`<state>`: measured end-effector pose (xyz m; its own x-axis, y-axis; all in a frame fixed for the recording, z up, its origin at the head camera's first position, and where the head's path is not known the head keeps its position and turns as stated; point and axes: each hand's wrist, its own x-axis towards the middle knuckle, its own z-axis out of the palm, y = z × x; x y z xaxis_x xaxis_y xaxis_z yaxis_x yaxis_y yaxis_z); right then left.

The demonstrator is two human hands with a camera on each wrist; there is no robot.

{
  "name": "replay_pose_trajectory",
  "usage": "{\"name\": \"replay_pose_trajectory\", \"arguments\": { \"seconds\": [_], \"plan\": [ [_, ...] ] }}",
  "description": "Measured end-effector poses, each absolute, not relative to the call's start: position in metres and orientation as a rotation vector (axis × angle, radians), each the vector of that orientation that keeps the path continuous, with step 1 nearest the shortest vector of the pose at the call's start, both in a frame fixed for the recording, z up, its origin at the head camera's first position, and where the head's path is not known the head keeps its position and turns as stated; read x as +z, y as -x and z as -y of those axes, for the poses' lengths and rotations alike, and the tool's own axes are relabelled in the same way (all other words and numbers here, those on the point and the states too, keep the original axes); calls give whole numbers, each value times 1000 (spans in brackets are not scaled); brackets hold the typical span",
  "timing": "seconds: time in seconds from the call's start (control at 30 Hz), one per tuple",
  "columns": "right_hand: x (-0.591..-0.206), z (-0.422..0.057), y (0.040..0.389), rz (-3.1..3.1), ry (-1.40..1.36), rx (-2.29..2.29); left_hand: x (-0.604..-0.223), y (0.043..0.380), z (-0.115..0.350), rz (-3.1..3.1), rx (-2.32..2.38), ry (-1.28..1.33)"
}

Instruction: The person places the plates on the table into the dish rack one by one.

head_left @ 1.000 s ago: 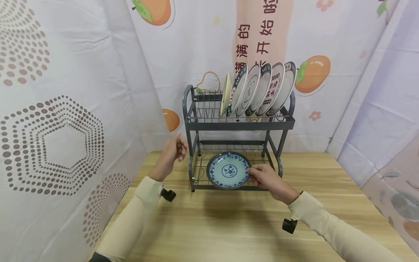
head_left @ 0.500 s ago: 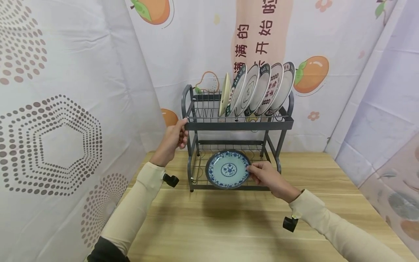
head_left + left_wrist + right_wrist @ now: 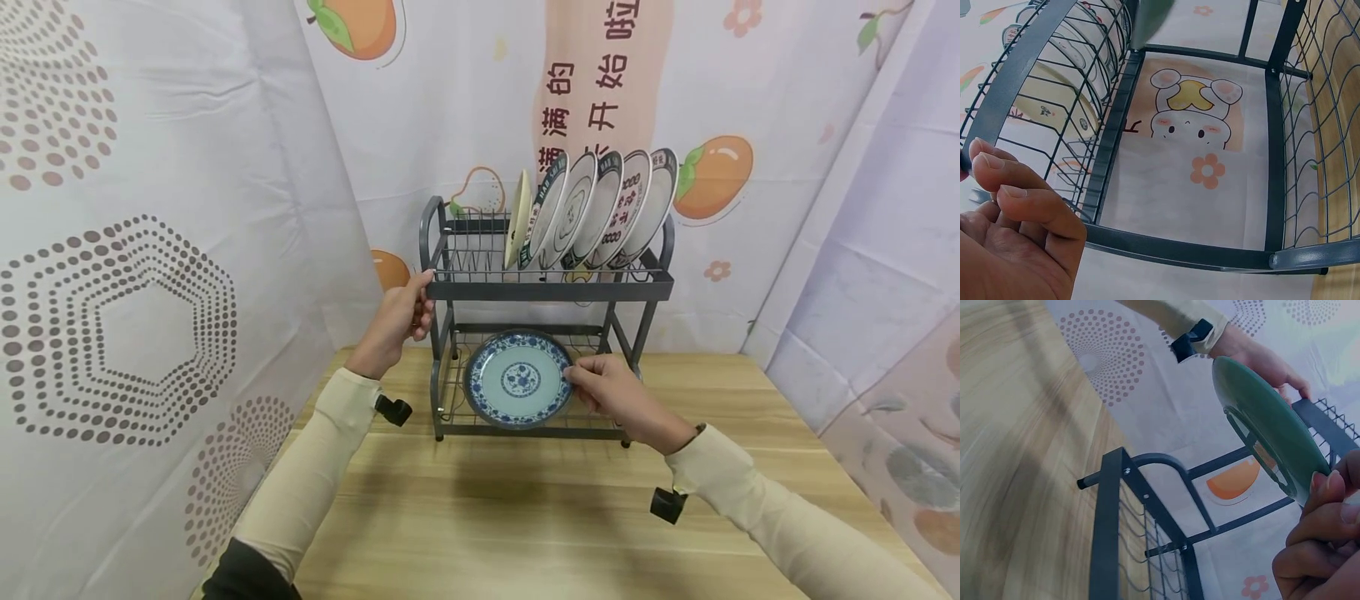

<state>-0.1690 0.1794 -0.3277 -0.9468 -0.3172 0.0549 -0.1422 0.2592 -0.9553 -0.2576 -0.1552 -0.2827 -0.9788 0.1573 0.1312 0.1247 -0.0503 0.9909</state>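
My right hand (image 3: 626,404) pinches the right rim of a plate (image 3: 519,379) with a pale blue face and a blue floral border. The plate is held up with its face toward me, in front of the lower tier of a dark grey dish rack (image 3: 551,291). From the right wrist view, the plate's green underside (image 3: 1266,415) with its foot ring shows, and fingers (image 3: 1319,531) hold its edge. My left hand (image 3: 393,321) grips the front left corner of the rack's upper tier. In the left wrist view its fingers (image 3: 1029,206) are curled beside the rack's bar.
Several plates (image 3: 573,212) stand on edge in the upper tier, toward its right; a cream one (image 3: 518,221) is leftmost. Bare wire slots (image 3: 472,250) lie left of them. The rack stands on a wooden table (image 3: 517,517), with printed cloth (image 3: 450,100) behind and at both sides.
My left hand has moved up and right from beside the rack and taken hold of its upper corner. The plate in my right hand has risen slightly over the last half second.
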Motion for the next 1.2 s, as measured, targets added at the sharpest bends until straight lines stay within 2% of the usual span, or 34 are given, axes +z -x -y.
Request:
{"name": "replay_pose_trajectory", "arguments": {
  "seconds": [0.57,1.2],
  "plan": [
    [-266,-173,162,-2410,505,-1821,-287,260,153,-2099,2322,-349],
    [-200,-167,174,-2584,583,-1833,-290,260,145,-2030,2425,-302]
  ]
}}
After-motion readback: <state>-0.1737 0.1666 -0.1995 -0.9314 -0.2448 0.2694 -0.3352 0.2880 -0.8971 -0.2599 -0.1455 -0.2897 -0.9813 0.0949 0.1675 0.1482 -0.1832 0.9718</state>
